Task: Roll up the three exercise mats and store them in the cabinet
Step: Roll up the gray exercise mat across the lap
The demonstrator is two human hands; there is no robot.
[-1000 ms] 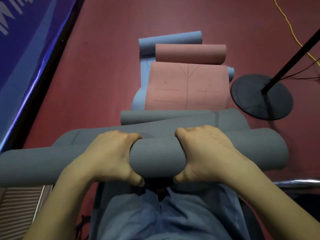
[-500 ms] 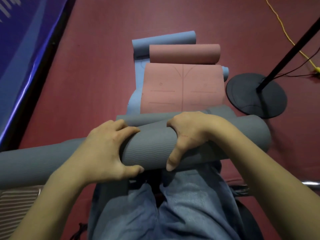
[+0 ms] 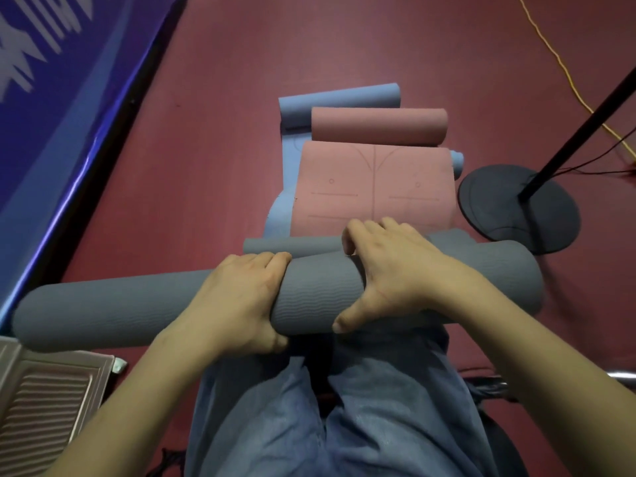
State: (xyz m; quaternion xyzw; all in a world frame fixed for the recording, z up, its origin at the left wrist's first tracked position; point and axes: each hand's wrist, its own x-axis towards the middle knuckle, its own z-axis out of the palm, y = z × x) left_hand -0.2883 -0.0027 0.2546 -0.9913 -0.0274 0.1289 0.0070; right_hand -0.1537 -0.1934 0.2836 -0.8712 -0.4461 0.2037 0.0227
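Rolling the first of three mats. Both hands wrapped round the grey roll [image 3: 309, 297] at knee level: left hand [image 3: 237, 304] with fingers over the top, right hand [image 3: 395, 270] with thumb under, fingers over. Short unrolled grey tail [image 3: 292, 244] just beyond. Next, probably: roll forward, keeping edges even. Farther off, pink mat [image 3: 373, 187] atop blue mat [image 3: 289, 160], both half rolled. No cabinet visible.

The rolled mat [image 3: 137, 311] is lying crosswise over the person's knees, both hands sitting on top of it, left hand [image 3: 237, 301] beside right hand [image 3: 395, 270]. Beyond it, a half-rolled mat [image 3: 375, 187] is lying on another mat [image 3: 285, 156] on the floor [image 3: 223, 115]. The stand base [image 3: 516, 211] is sitting just right of them.
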